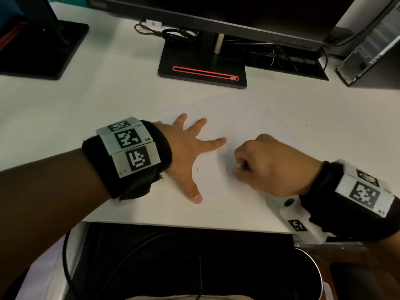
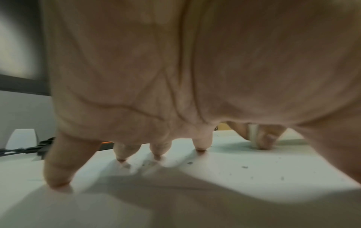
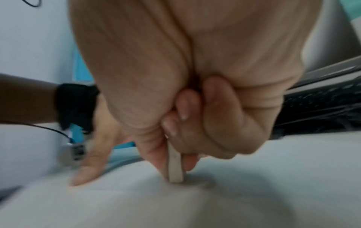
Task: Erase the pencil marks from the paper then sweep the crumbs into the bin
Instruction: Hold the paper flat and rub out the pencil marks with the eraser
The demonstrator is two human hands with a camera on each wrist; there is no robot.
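Currently the left hand [image 1: 186,148] is lying flat on the paper [image 1: 249,118], fingers straight and splayed wide, holding nothing. The left wrist view is showing its fingertips [image 2: 201,145] pressing onto the sheet, thumb spread off to one side.

The right hand [image 1: 272,167] is sitting just beside it on the same sheet, fingers curled in a narrow pinch around a white eraser [image 3: 175,166]. The eraser is standing roughly upright, its bottom edge touching the paper; thumb on one flat face, fingers on the other. From the head view the eraser is mostly hiding inside the fist. It is also showing in the left wrist view [image 2: 254,137], clamped between the right hand's fingers and meeting the sheet.

The paper is lying on the white desk [image 1: 108,94], close to the near edge and turned at an angle. I cannot tell whether pencil marks are remaining under or near the eraser. Dark crumbs [image 1: 287,120] are lying scattered on the far right part of the sheet, well apart from both hands, with a few more specks near the left fingertips [image 2: 244,167].

The bin [image 1: 313,263] is sitting below the desk edge, under the right wrist, only its metal rim showing.

A monitor stand [image 1: 203,61] is sitting on the desk beyond the paper.
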